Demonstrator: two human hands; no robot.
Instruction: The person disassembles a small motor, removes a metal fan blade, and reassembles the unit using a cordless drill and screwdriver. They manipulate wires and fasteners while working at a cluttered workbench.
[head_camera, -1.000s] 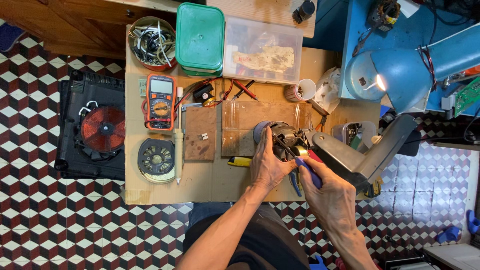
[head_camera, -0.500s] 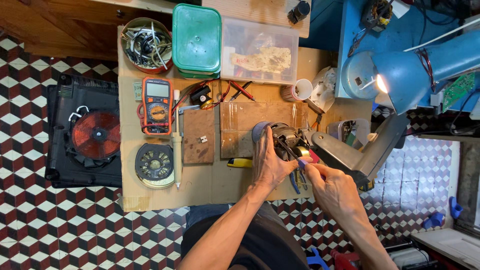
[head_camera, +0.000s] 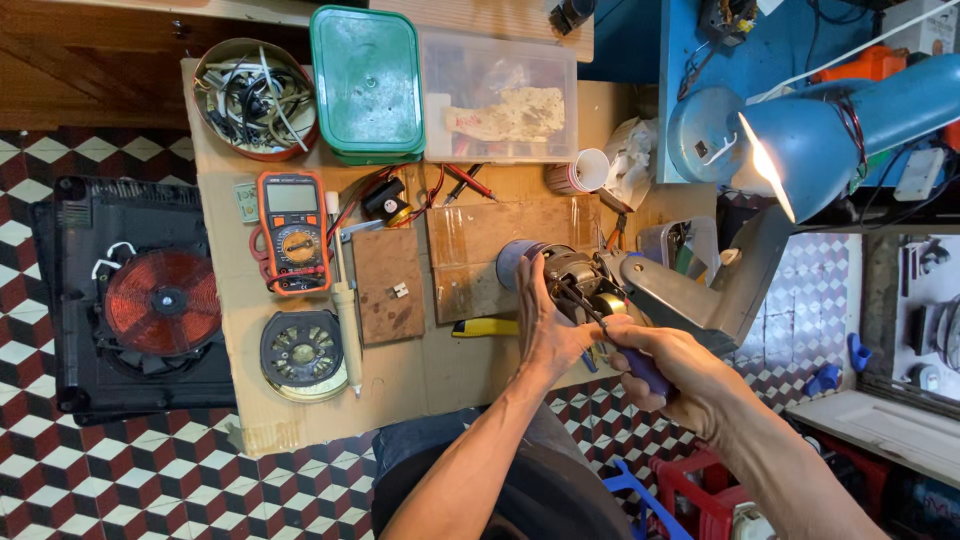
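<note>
**Electric motor held and worked with a hand tool, right edge of the table**

The left hand (head_camera: 545, 325) is wrapped around the body of a small electric motor (head_camera: 570, 280), fingers (head_camera: 527, 290) curled over its dark casing and steadying it. The motor sits at the right edge of the cardboard-covered table (head_camera: 430, 370), just beside a grey metal housing (head_camera: 700, 290) that overhangs that edge. The right hand (head_camera: 680, 375) is clenched around the blue handle of a screwdriver (head_camera: 640, 365); its shaft points up-left toward the motor's wired end, though the tip itself cannot be made out. The step in hand appears to be working a fastener or terminal on the motor; the next move would call for a firm left-hand hold while the tool is seated squarely. Left of the motor lie a yellow utility knife (head_camera: 485, 327), a bare brown board (head_camera: 390, 285), a soldering iron (head_camera: 345, 310), an orange multimeter (head_camera: 294, 232) and a round fan unit (head_camera: 303, 355). A blue lamp (head_camera: 830, 130) lights the work from the right.
</note>
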